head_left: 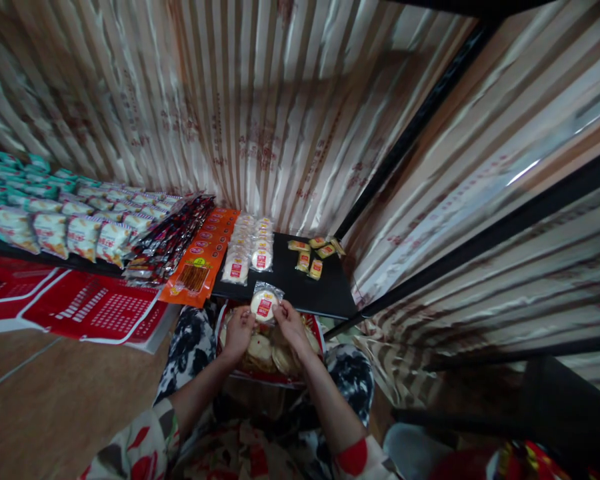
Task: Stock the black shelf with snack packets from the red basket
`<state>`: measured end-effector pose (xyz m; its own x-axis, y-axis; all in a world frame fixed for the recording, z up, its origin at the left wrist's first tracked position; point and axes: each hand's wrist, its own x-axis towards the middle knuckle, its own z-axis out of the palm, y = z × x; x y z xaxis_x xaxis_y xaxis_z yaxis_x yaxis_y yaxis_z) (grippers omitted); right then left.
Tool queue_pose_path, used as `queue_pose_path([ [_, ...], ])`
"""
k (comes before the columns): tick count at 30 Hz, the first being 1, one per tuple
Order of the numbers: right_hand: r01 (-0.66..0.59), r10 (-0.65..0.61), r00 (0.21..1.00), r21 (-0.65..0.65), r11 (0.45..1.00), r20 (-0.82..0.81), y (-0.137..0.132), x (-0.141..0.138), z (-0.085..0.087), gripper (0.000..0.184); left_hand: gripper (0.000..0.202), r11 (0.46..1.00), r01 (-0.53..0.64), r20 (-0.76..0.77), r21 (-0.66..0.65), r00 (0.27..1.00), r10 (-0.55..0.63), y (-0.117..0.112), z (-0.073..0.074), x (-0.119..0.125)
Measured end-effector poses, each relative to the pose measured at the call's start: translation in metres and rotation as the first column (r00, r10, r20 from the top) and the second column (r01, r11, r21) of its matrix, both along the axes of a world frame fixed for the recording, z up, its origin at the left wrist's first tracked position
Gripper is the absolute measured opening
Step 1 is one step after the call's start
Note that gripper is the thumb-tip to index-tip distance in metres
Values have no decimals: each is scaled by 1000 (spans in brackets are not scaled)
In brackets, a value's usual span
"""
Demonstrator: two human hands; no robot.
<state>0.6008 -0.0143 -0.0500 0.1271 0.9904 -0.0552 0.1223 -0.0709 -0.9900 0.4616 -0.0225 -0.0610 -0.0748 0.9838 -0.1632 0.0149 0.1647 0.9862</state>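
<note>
Both hands hold one clear packet of round pale cakes with a red label [265, 304] just in front of the black shelf's [325, 293] near edge. My left hand [239, 331] grips its left side and my right hand [290, 325] grips its right side, fingers curled. Below the hands, on my lap, sits a red basket [318, 329] with several more such packets. On the shelf, two rows of the same cake packets [250, 248] run back toward the wall.
Small yellow snack packs [314, 256] lie at the shelf's right. Orange packets [203, 257], dark red packets [170, 240] and white-green bags [55, 223] fill the shelf to the left. Flat red baskets [80, 307] lie below. Striped wrapping covers the walls.
</note>
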Motion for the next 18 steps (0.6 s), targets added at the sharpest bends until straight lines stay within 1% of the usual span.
queue_pose_path([
  [3, 30, -33, 997, 39, 999, 63, 7, 2, 3, 29, 19, 1000, 12, -37, 0, 999, -11, 11, 7, 2],
  [6, 68, -74, 993, 65, 996, 92, 19, 6, 2, 31, 20, 1000, 10, -150, 14, 989, -8, 21, 11, 7],
  [8, 79, -87, 990, 70, 994, 112, 30, 10, 0, 32, 28, 996, -21, -274, 86, 961, 44, 26, 12, 11],
  [10, 88, -97, 985, 69, 994, 143, 42, 15, -2, 33, 40, 980, -18, -394, 198, 914, 97, 27, 14, 14],
  [11, 92, -102, 982, 67, 993, 158, 48, 17, -3, 34, 44, 968, 8, -443, 251, 890, 108, 27, 14, 15],
  [14, 103, -113, 971, 60, 993, 210, 65, 22, -6, 35, 49, 920, 154, -568, 360, 818, 85, 28, 14, 18],
  [16, 113, -123, 959, 55, 992, 255, 75, 23, -7, 33, 51, 886, 249, -636, 392, 769, 65, 31, 12, 19],
  [18, 119, -130, 944, 55, 991, 304, 85, 22, -7, 31, 54, 858, 314, -686, 406, 725, 59, 38, 11, 21],
])
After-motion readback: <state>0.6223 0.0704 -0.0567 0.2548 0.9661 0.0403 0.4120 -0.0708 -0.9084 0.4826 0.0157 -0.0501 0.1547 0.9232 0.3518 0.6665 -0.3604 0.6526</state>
